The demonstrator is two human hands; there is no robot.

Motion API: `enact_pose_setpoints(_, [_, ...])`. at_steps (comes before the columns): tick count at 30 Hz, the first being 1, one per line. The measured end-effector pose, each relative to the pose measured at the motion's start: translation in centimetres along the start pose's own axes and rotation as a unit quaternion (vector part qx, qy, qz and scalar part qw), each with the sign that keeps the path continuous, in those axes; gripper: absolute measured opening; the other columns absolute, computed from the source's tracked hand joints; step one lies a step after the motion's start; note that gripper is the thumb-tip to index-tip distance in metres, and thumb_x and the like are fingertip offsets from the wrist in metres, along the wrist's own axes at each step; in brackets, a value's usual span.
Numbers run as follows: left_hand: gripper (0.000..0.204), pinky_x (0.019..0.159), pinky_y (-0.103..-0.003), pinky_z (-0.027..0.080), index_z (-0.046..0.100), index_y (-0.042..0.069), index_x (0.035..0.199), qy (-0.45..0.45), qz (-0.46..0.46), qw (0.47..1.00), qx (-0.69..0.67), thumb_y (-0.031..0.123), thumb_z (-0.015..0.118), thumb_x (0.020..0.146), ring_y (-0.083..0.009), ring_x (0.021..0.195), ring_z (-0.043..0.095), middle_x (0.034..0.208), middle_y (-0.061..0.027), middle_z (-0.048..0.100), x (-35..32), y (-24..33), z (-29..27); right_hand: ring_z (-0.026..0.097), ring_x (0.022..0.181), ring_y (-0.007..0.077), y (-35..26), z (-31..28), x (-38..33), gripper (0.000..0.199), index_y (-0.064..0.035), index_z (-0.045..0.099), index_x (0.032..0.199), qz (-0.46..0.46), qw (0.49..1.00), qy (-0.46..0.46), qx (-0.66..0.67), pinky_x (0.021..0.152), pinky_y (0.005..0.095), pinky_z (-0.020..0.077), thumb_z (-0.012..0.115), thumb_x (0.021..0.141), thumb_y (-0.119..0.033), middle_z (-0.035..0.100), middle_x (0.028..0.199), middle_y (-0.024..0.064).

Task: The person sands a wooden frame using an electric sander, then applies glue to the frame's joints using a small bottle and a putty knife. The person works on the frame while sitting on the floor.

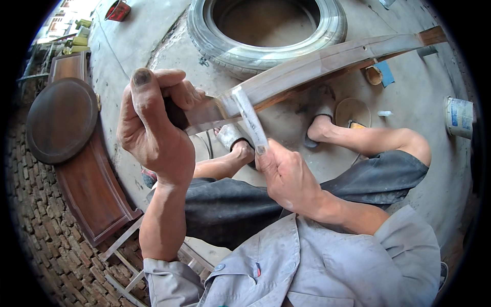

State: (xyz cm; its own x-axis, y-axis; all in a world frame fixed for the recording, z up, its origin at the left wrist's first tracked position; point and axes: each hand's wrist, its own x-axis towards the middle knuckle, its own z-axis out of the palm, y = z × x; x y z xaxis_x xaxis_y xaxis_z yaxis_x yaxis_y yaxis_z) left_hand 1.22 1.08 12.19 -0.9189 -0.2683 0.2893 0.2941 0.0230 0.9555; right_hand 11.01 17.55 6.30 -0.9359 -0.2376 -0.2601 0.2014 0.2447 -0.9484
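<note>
Fingers of the left hand (153, 128) are clenched around the near end of a long curved wooden piece (317, 64), thumb up on top; fingers of the right hand (286, 174) pinch a folded strip of sandpaper (249, 120) pressed across the wood just beside the left grip. Head view only: the wooden piece runs from the left hand up and right over the sandalled feet (319, 115), its far end near a tyre (266, 28) on the concrete floor (143, 41). Dark wooden panels (89, 179) and a round board (61, 120) lie at left, a tin (459, 116) at right. Step looks like sanding the near section; the next stroke likely calls for a firm left hold and even pressure along the curve.
</note>
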Motion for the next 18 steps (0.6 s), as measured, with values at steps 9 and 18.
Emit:
enact_pose_setpoints(9, [0.038,0.064,-0.029,0.050,0.068,-0.004,0.092,-0.014,0.009,1.000,-0.001,0.027,0.054,0.109,-0.0126,0.064,0.057,0.067,-0.0052,0.057,-0.3,0.2,-0.2,0.061,0.069,0.0499,0.4,2.7,3.6,0.031,0.0029,0.058,0.098,-0.022,1.000,-0.003,-0.016,0.066,0.0544,0.0485,0.043,0.108,-0.022,0.061,0.073,0.0260])
enact_pose_setpoints(18, [0.035,0.066,-0.037,0.050,0.068,-0.004,0.089,0.010,-0.011,1.000,0.000,0.025,0.056,0.106,-0.0172,0.063,0.052,0.064,-0.0052,0.049,0.0,0.2,0.2,0.063,0.073,0.0537,0.4,2.7,2.3,0.024,0.0067,0.054,0.094,-0.026,1.000,0.000,-0.007,0.065,0.0581,0.0504,0.048,0.103,-0.015,0.059,0.069,0.0324])
